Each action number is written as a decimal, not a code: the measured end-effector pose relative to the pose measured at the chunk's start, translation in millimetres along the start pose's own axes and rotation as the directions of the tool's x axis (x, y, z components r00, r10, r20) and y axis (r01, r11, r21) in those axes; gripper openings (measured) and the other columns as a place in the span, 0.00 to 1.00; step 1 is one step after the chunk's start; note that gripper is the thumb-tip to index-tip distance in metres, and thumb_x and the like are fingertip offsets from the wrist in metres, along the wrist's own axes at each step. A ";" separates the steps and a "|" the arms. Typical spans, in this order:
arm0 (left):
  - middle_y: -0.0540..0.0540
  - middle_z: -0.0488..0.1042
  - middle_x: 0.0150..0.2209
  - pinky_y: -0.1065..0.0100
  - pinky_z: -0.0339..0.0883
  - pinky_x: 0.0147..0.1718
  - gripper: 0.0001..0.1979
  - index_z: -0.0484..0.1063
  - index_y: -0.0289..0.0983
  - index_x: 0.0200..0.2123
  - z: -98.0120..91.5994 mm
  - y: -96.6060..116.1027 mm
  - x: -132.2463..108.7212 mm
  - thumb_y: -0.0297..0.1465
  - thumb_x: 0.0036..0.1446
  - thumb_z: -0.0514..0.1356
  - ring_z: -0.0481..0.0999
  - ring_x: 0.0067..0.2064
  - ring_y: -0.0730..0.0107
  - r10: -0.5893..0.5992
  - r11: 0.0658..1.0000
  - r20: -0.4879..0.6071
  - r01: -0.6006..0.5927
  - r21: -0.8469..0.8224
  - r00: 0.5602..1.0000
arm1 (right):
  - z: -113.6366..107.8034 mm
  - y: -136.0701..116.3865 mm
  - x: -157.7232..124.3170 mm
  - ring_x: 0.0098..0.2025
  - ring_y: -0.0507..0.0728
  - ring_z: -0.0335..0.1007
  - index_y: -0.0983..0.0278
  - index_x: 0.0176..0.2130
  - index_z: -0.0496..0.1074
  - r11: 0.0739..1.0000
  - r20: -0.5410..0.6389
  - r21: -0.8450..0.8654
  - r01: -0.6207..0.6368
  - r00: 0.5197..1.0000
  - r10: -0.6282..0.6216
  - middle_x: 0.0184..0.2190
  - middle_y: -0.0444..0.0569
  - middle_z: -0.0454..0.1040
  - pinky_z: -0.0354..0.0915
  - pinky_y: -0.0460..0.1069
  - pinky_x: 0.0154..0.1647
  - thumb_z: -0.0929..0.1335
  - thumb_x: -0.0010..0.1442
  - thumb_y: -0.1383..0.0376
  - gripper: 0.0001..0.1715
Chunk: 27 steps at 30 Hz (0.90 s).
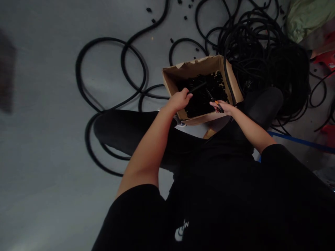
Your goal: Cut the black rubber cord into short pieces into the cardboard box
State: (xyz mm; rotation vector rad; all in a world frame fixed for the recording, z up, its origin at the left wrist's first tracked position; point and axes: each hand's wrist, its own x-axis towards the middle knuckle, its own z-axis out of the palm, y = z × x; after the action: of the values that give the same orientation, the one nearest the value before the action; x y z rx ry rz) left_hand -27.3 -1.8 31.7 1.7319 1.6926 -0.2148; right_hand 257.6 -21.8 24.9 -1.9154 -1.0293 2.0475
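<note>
Hands (180, 100) (223, 107) holding tubing (197, 87), orange-handled scissors (219, 106), above cardboard box (183, 71)

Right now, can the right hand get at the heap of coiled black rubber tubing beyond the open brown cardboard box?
Probably not directly: the right hand grips orange-handled scissors over the box, whose wall and the person's bent knee lie between it and the heap of coiled tubing.

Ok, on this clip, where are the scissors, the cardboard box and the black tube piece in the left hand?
Orange-handled scissors (217, 103): head view, on the orange handle.
Black tube piece (197, 87): head view, on its middle.
Cardboard box (195, 67): head view, on the far inner wall.
</note>
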 end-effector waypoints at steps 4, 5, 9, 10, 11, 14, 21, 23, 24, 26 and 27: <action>0.30 0.91 0.66 0.49 0.80 0.68 0.22 0.80 0.40 0.73 4.9 -6.2 -1.2 0.40 0.88 0.54 0.89 0.71 0.37 0.045 0.999 0.038 -0.044 -0.015 0.998 | -0.2 -5.1 -2.4 0.29 0.48 0.68 0.59 0.36 0.67 0.999 0.018 0.032 0.037 0.999 -0.037 0.29 0.39 0.71 0.69 0.40 0.30 0.91 0.73 0.52 0.37; 0.31 0.92 0.64 0.51 0.80 0.67 0.20 0.81 0.42 0.70 8.7 -7.3 -2.7 0.40 0.88 0.55 0.90 0.70 0.39 0.071 0.997 0.073 -0.070 -0.022 0.995 | 0.3 -5.0 -2.2 0.30 0.48 0.68 0.59 0.35 0.68 0.999 0.021 0.032 0.041 0.999 -0.041 0.29 0.39 0.70 0.69 0.40 0.30 0.92 0.72 0.52 0.38; 0.36 0.92 0.58 0.53 0.80 0.64 0.16 0.83 0.44 0.61 15.9 -18.2 -9.9 0.40 0.86 0.57 0.91 0.64 0.42 0.133 0.990 0.110 -0.127 -0.063 0.985 | 4.0 -2.4 -0.6 0.29 0.48 0.68 0.61 0.34 0.71 0.999 0.096 0.022 0.034 0.995 -0.036 0.28 0.40 0.71 0.68 0.40 0.29 0.91 0.74 0.52 0.35; 0.36 0.92 0.56 0.53 0.81 0.63 0.16 0.84 0.43 0.60 14.7 -22.0 -11.8 0.40 0.85 0.57 0.91 0.63 0.43 0.135 0.989 0.100 -0.128 -0.068 0.986 | 5.3 -1.9 -1.0 0.29 0.48 0.68 0.61 0.34 0.72 0.999 0.123 0.030 0.035 0.992 -0.039 0.28 0.40 0.72 0.69 0.40 0.30 0.90 0.74 0.51 0.34; 0.37 0.92 0.55 0.53 0.81 0.63 0.16 0.84 0.43 0.59 12.6 -25.6 -13.8 0.40 0.85 0.57 0.91 0.61 0.43 0.135 0.989 0.093 -0.129 -0.074 0.986 | 6.6 -1.8 -1.9 0.29 0.48 0.69 0.62 0.35 0.73 0.998 0.147 0.043 0.039 0.988 -0.045 0.28 0.40 0.73 0.70 0.40 0.30 0.90 0.74 0.51 0.34; 0.38 0.91 0.55 0.55 0.80 0.62 0.15 0.84 0.43 0.56 6.2 -30.7 -21.2 0.40 0.84 0.58 0.90 0.59 0.46 0.138 0.988 0.118 -0.128 -0.083 0.983 | 10.1 -3.0 -6.1 0.29 0.48 0.70 0.62 0.37 0.76 0.995 0.192 0.082 0.060 0.979 -0.075 0.28 0.40 0.75 0.73 0.40 0.32 0.90 0.75 0.49 0.32; 0.35 0.92 0.59 0.55 0.79 0.62 0.17 0.85 0.44 0.60 7.5 -9.9 -28.7 0.39 0.85 0.56 0.91 0.62 0.44 0.036 0.998 0.211 -0.047 0.048 0.977 | 12.5 0.8 -2.8 0.25 0.47 0.69 0.61 0.36 0.72 0.993 0.195 -0.104 0.061 0.980 -0.040 0.26 0.40 0.73 0.69 0.40 0.28 0.89 0.75 0.46 0.36; 0.33 0.92 0.64 0.54 0.80 0.63 0.19 0.85 0.44 0.63 6.2 -3.4 -25.4 0.38 0.86 0.55 0.91 0.66 0.41 0.003 0.994 0.247 -0.030 0.106 0.969 | 13.7 2.5 -1.5 0.23 0.48 0.65 0.60 0.33 0.70 0.982 0.160 -0.177 0.070 0.986 -0.041 0.23 0.39 0.70 0.66 0.42 0.25 0.88 0.76 0.48 0.37; 0.31 0.92 0.66 0.53 0.80 0.64 0.20 0.85 0.43 0.65 4.7 -1.1 -23.5 0.38 0.86 0.54 0.90 0.67 0.40 -0.014 0.992 0.255 -0.019 0.128 0.967 | 14.6 2.8 -1.8 0.22 0.48 0.64 0.60 0.32 0.69 0.973 0.136 -0.220 0.069 0.990 -0.040 0.22 0.39 0.69 0.65 0.43 0.24 0.87 0.79 0.50 0.37; 0.28 0.90 0.69 0.52 0.80 0.65 0.22 0.85 0.41 0.67 1.3 1.5 -19.8 0.38 0.87 0.53 0.90 0.70 0.38 -0.057 0.988 0.255 0.017 0.156 0.965 | 17.0 2.4 -3.9 0.20 0.49 0.64 0.60 0.29 0.68 0.949 0.088 -0.308 0.066 0.995 -0.040 0.20 0.40 0.68 0.63 0.44 0.23 0.83 0.84 0.56 0.37; 0.26 0.90 0.70 0.51 0.80 0.66 0.23 0.85 0.40 0.68 -0.1 1.8 -18.2 0.38 0.87 0.53 0.89 0.70 0.37 -0.078 0.986 0.244 0.038 0.163 0.967 | 18.2 2.0 -5.2 0.20 0.49 0.64 0.60 0.27 0.68 0.936 0.070 -0.345 0.064 0.997 -0.043 0.19 0.41 0.69 0.62 0.44 0.23 0.80 0.86 0.60 0.37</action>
State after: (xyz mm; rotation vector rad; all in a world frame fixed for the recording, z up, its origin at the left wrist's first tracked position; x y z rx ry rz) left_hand -28.1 -16.4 42.8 1.6873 1.5761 -0.5837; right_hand 242.3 -32.9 27.0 -1.9590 -1.5299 2.0130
